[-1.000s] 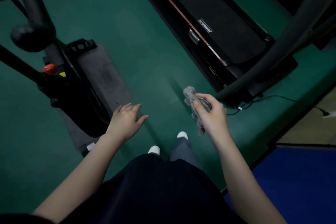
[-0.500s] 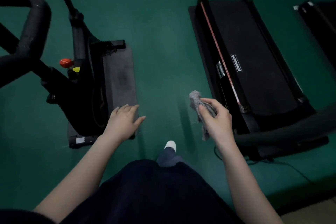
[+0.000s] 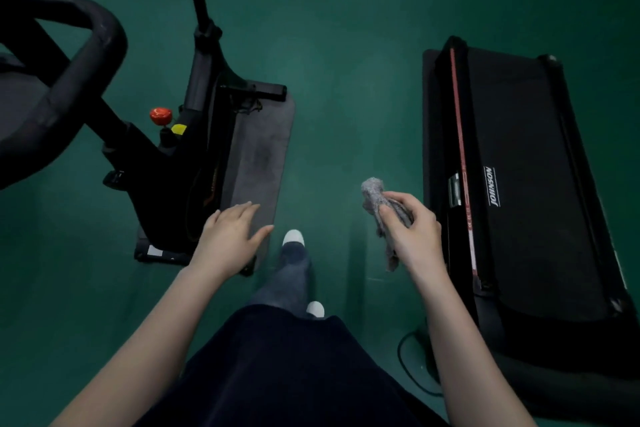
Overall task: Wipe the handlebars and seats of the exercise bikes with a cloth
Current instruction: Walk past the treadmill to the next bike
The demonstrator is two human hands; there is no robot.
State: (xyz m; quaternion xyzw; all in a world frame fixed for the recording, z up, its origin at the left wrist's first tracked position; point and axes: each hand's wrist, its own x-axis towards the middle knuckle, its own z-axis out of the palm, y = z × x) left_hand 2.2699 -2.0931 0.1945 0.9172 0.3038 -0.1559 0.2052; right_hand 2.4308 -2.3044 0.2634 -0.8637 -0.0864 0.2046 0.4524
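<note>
Cloth [image 3: 374,196]: grey and bunched, held in the air over the green floor [image 3: 346,45] between bike and treadmill, touching neither.
Right hand [image 3: 415,236]: fingers [image 3: 403,199] and thumb are clamped on the cloth's upper part; a loose tail hangs below.
Left hand [image 3: 228,239]: fingers are straight and slightly apart, holding nothing.
Handlebar [image 3: 86,55]: at the left of the exercise bike [image 3: 162,166], well apart from the cloth and not yet wiped.
Risk, cable [image 3: 407,369]: it loops on the floor by the treadmill [image 3: 519,218], near the feet, and a step could catch it.
Risk, mat [image 3: 256,156]: its near corner lies beside the walking line and could trip a foot.
Risk, tail: the hanging end may snag on the red knob [image 3: 160,114] or the frame.
Writing: "JOHNSON" [image 3: 493,185] in white on the treadmill. The small marks along its red stripe and the yellow tag [image 3: 179,129] are unreadable.
</note>
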